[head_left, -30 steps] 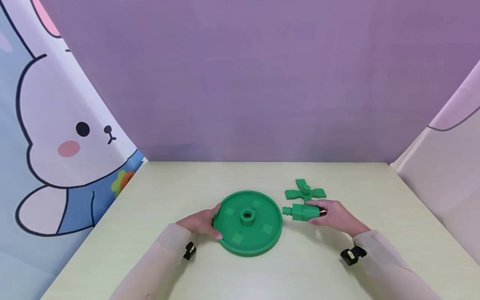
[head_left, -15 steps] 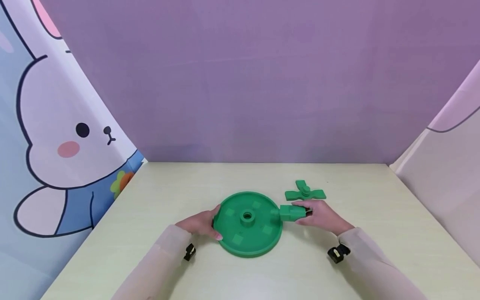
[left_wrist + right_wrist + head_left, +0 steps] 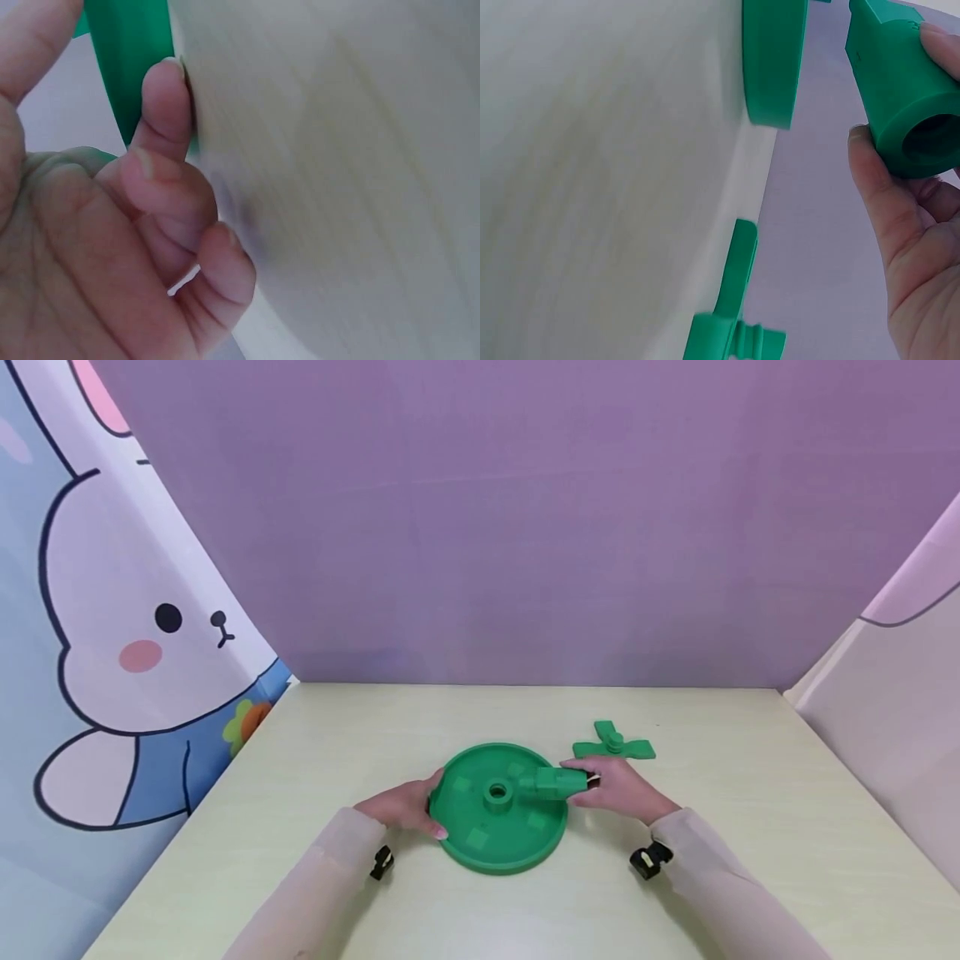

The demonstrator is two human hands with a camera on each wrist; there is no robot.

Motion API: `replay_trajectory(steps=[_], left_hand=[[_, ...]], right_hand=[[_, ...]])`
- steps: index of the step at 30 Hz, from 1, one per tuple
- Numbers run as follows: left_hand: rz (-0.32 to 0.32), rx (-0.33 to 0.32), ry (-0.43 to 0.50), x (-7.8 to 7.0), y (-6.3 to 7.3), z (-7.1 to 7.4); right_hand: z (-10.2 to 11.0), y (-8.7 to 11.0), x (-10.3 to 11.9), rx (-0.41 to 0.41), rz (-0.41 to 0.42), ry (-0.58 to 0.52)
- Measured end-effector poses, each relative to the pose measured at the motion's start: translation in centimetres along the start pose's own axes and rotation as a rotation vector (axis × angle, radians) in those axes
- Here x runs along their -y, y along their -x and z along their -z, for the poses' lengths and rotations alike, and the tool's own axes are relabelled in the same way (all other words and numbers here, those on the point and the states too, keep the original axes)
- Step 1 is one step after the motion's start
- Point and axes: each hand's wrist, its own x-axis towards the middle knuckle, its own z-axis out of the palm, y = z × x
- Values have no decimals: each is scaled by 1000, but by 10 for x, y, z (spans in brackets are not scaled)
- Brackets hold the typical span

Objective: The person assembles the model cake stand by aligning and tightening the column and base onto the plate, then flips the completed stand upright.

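Note:
A round green disc [image 3: 517, 852] with a raised rim and a central socket [image 3: 497, 793] lies flat on the table. My left hand [image 3: 405, 806] holds its left edge, thumb and fingers spread along the rim. In the left wrist view, a fingertip presses against the green side wall [image 3: 135, 52]. My right hand [image 3: 621, 789] grips a short green post [image 3: 557, 782] lying sideways over the disc's right half. The post's narrow end points at the socket. Its hollow round end [image 3: 919, 139] faces the right wrist camera.
Just behind my right hand, a green cross-shaped piece [image 3: 615, 743] with a central knob lies on the pale table [image 3: 390, 718]. A purple cloth wall [image 3: 480, 527] rises at the table's back edge; a rabbit-printed cloth [image 3: 112, 568] hangs at left.
My right hand has carried the post leftward, from beside the disc to above its right half, near the socket. The left hand and the disc have stayed in place.

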Motion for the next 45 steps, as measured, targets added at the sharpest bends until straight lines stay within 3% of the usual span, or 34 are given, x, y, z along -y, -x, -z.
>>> replay_trajectory(steps=[13, 32, 45], left_hand=[[2, -1, -5, 0, 0, 0], [-3, 21, -19, -2, 0, 0], [-51, 56, -5, 3, 5, 1]], right_hand=[[-9, -15, 13, 16, 40, 92], [-11, -28, 23, 99, -22, 86], [-14, -27, 37, 76, -18, 48]])
